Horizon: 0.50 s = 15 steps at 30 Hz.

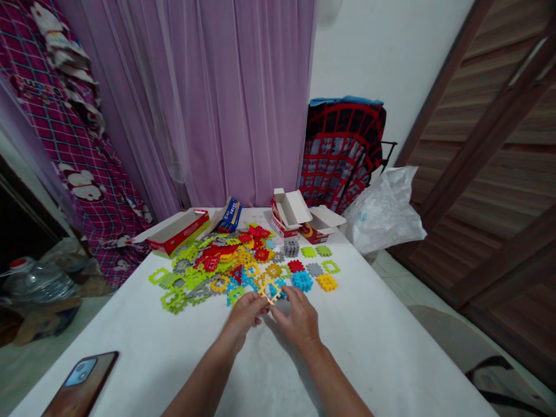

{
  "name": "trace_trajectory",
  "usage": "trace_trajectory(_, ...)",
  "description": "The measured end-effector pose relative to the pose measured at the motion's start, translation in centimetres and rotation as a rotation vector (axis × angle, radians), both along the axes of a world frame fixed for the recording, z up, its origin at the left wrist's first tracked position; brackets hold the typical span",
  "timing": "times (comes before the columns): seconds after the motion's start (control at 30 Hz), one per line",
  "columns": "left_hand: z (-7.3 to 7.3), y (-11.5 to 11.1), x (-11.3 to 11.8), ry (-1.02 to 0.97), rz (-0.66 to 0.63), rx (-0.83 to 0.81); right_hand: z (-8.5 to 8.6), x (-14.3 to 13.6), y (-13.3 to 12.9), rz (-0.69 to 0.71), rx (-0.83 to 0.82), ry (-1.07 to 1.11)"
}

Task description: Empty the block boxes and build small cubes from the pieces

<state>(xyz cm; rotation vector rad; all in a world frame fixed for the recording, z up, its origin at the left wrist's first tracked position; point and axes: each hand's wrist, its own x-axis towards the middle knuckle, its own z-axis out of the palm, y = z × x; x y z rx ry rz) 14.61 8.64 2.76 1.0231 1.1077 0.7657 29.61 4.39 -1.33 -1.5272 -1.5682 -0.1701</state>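
Over the front of the pile, a yellow open-frame interlocking tile is held up between both hands. My left hand pinches its lower left edge between thumb and fingers. My right hand is curled at the tile's right side, its thumb and fingertips against the edge. Just beyond lies a heaped pile of interlocking plastic tiles in green, red, yellow, blue and grey. Right of the pile sit small sorted stacks: a blue stack, a yellow stack and a taller grey stack.
Along the table's back stand an open red box, a blue box and two more open cartons, one white and red. A phone lies at the front left. A white plastic bag hangs by the right edge.
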Motion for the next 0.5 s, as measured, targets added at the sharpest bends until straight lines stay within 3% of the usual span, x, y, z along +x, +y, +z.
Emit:
trace_trajectory(0.23, -0.1, 0.1, -0.2, 0.055, 0.026, 0.106, 0.6, 0.9, 0.1, -0.038, -0.002, 0.064)
trace_trajectory(0.37, -0.1, 0.6, -2.5, 0.122, 0.192, 0.267, 0.9, 5.6, 0.3, -0.246, 0.006, 0.155)
trace_trajectory(0.5, -1.4, 1.1, -6.0, 0.202, 0.357, 0.422, 0.5, 11.5, -0.2, -0.520, -0.077, 0.261)
